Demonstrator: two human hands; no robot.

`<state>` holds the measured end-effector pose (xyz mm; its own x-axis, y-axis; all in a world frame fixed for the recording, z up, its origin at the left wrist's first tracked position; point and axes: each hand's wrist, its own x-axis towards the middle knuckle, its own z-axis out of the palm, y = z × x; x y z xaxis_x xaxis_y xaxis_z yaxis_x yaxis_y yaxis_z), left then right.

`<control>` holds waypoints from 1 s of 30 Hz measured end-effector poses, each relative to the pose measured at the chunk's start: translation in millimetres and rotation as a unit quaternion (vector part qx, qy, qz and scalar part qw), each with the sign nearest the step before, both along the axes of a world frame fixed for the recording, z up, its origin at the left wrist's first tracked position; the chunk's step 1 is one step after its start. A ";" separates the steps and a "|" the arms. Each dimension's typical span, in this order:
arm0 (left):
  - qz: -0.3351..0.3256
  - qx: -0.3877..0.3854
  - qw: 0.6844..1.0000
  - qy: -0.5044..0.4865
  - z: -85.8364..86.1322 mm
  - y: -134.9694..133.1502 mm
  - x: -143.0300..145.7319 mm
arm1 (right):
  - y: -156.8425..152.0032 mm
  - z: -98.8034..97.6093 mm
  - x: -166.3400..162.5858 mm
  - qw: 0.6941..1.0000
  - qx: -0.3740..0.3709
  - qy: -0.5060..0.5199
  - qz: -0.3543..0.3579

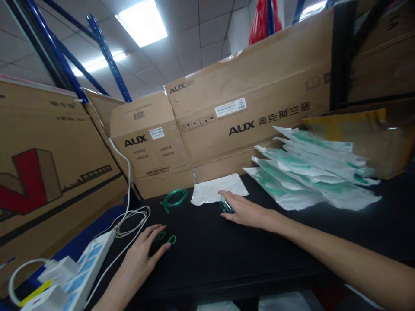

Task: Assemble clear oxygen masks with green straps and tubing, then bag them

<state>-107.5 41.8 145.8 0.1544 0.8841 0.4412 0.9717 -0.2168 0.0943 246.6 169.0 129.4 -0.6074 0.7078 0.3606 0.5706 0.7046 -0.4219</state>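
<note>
On the right of the head view, a pile of white pouches [311,172] leans in an uneven stack, green tubing showing through their clear faces. Another white pouch [220,189] lies flat near the middle; I can't make out whether anything is in it. Behind stand AUX cardboard cartons [259,108], their contents hidden.

The right hand [238,209] has its grip closed around a small, glossy, dark green bundle [227,206], just at the flat pouch's near edge; the fingers hide much of it. The left hand [142,248] has thumb and fingers apart beside two little green loops [175,239]. One sits at the thumb tip, the other is partly covered by the fingers. A thin coil of translucent green tubing [173,204] rests farther back, just left of the flat pouch.

The black surface [207,259] shows between the two hands and runs to its front edge below them. White cables [136,222] and a power strip [87,270] crowd the left side, the cardboard bounds the back, and the pouch stack takes up the right.
</note>
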 end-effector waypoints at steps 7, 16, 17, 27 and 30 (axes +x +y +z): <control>-0.093 -0.021 0.993 -0.071 1.5 -11.7 -9.9 | -3.1 5.9 0.8 1.000 -0.003 -0.016 0.003; -0.014 0.000 0.999 -0.033 -12.0 -25.6 -18.3 | -7.3 11.4 3.9 0.999 -0.005 -0.043 0.016; -0.030 -0.010 0.999 -0.025 -14.8 -25.9 -19.9 | -7.5 11.5 3.9 0.999 -0.004 -0.046 0.016; -0.015 0.062 0.998 0.028 -18.4 -28.3 -49.1 | -6.9 9.0 3.2 0.998 0.009 -0.063 0.023; -0.001 0.089 0.995 0.050 -16.1 -26.7 -58.5 | -6.0 8.1 4.3 0.998 0.001 -0.050 0.024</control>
<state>-166.1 15.1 129.7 0.2069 0.7924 0.5739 0.9738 -0.2235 -0.0424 250.9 163.0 137.5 -0.6734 0.6771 0.2968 0.5762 0.7322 -0.3631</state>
